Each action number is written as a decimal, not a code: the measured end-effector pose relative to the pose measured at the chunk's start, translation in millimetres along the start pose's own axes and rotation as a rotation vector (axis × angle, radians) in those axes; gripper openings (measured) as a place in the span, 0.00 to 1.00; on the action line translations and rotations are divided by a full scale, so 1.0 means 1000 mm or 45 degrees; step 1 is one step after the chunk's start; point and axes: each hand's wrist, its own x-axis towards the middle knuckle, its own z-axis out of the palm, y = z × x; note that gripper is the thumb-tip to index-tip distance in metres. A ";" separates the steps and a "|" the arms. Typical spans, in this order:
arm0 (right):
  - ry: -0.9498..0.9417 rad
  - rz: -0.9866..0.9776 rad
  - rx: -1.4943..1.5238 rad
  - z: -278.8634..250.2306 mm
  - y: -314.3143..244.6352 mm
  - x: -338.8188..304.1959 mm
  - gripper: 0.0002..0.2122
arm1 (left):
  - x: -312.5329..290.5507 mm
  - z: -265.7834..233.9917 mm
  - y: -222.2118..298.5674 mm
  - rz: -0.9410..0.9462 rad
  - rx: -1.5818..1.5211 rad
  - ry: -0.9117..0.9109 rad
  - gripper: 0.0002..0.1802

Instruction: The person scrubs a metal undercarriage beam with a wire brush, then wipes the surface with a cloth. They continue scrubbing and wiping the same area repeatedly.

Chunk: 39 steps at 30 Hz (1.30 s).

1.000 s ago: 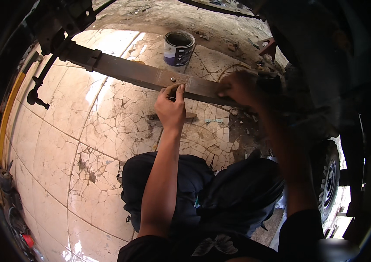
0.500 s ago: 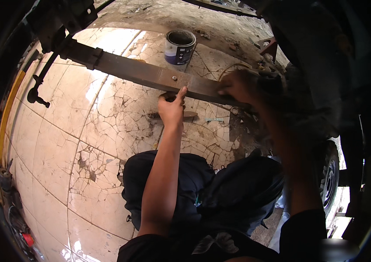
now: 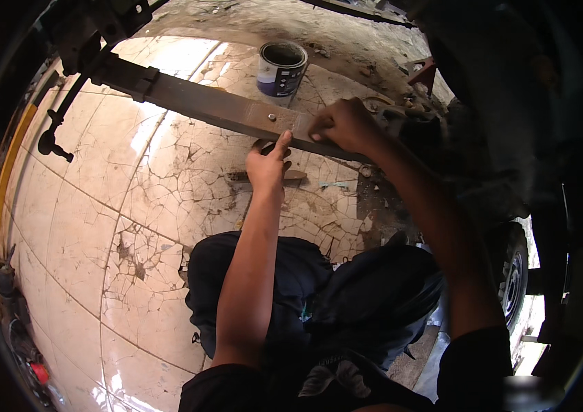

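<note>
A rusty brown leaf spring (image 3: 202, 103) runs across in front of me, from the upper left toward the dark right side. A small round bolt head stands on its top face, and a clamp (image 3: 146, 84) wraps it further left. My left hand (image 3: 267, 167) grips the spring's near edge from below, its thumb against the side and the fingers curled partly out of sight. Above the spring, right of the bolt head, my right hand (image 3: 344, 126) is closed with its fingertips at the top face. Whatever those fingers hold, if anything, is hidden.
An open paint can (image 3: 282, 69) stands on cracked floor tiles (image 3: 147, 199) beyond the spring. A flat brown piece (image 3: 291, 176) lies under my left hand. A rod with a joint end (image 3: 51, 141) hangs at left; a tyre (image 3: 513, 275) is at right.
My right hand has moved left along the spring, closer to the bolt head, and its fingers have curled in. My left hand stays at the spring's near edge.
</note>
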 end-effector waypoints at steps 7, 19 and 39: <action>-0.031 0.200 0.132 -0.036 0.094 -0.084 0.10 | 0.012 0.010 -0.027 0.134 -0.178 -0.052 0.38; 0.063 0.093 0.295 0.008 0.008 -0.009 0.10 | 0.002 0.009 -0.009 0.077 -0.348 -0.145 0.30; 0.130 0.214 0.155 0.004 0.047 -0.037 0.10 | 0.021 0.005 -0.031 0.233 -0.153 -0.040 0.34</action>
